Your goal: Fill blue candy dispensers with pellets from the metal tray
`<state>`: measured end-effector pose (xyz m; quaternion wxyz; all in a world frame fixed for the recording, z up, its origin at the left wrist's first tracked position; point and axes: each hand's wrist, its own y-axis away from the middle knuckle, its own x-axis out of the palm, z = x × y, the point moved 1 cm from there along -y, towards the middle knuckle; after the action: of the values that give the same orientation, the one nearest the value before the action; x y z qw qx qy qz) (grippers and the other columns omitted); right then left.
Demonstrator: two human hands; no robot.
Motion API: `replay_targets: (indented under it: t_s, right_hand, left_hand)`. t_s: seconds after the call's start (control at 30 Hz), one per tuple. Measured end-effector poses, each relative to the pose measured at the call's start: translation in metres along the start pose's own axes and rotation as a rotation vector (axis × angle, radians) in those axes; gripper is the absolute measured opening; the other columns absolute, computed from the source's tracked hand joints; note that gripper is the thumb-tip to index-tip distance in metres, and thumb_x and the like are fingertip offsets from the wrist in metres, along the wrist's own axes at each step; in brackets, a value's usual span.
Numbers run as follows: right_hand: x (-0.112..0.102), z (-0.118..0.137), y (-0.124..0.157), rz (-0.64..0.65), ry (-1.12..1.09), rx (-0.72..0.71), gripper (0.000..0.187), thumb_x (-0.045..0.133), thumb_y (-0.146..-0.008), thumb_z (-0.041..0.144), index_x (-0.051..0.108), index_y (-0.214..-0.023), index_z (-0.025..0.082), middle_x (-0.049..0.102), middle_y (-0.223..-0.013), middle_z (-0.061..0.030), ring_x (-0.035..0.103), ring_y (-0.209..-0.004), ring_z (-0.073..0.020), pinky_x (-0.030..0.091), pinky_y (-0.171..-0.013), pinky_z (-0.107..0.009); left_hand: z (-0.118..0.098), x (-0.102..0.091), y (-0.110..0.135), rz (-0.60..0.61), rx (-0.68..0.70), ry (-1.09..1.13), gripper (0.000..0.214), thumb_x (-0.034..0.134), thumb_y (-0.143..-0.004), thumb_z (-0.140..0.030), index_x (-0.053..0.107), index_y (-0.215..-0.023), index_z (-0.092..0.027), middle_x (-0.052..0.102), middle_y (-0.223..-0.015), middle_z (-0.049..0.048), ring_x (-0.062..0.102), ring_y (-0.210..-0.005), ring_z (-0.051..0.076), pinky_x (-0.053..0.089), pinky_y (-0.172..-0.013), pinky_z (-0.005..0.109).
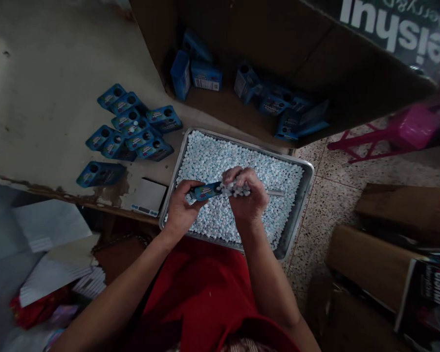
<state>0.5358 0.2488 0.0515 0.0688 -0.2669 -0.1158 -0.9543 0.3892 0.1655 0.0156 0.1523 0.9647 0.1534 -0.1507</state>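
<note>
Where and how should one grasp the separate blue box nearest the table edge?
Likely by opposite side walls of that blue box, below its top opening, coming from the table edge: it sits apart from the other boxes, opening upward.

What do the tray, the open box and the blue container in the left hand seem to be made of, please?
Tray: probably metal, dull grey, with a light-catching rim.
Open box: apparently cardboard, matte brown inside, printed outside.
Blue container: perhaps smooth plastic; its printed surface leaves coated card possible.
</note>
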Motion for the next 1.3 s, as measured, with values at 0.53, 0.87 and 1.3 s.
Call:
replay_targets:
  t_s: [0.53, 0.87, 1.3]
  right_hand:
    - [-0.054, -0.008, 0.005, -0.401, -0.16, 0.198, 0.03, 0.068, -0.086, 0.053, 0.062, -0.075, 0.026, 0.059, -0.081, -0.0004, 0.051, -0.071, -0.0148, 0.046, -0.068, -0.03]
    - [-0.103, -0.033, 0.052, -0.426, 0.29, 0.54, 0.037, 0.075, -0.08, 0.054, 0.074, -0.091, 0.018, 0.067, -0.082, -0.0031, 0.054, -0.068, -0.0124, 0.041, -0.06, -0.025]
    - [-0.066, -0.025, 0.043, -0.182, 0.621, 0.406, 0.019, 0.07, -0.081, 0.035, 0.071, -0.093, 0.021, 0.055, -0.064, 0.0055, 0.041, -0.056, -0.0109, 0.03, -0.054, -0.024]
  left_hand:
    - [0.013, -0.003, -0.02, 0.112, -0.1, 0.267, 0.042, 0.079, -0.071, -0.018, 0.065, -0.11, -0.021, 0.071, -0.115, 0.0044, 0.068, -0.106, 0.021, 0.052, -0.098, 0.036]
    - [0.017, -0.006, -0.034, 0.196, -0.143, 0.321, 0.043, 0.081, -0.067, -0.02, 0.065, -0.107, -0.021, 0.071, -0.111, 0.0035, 0.067, -0.103, 0.02, 0.052, -0.096, 0.035]
    - [0.019, -0.046, -0.037, 0.135, -0.134, 0.168, 0.046, 0.085, -0.066, -0.028, 0.067, -0.107, -0.02, 0.071, -0.11, 0.0049, 0.068, -0.103, 0.022, 0.052, -0.098, 0.037]
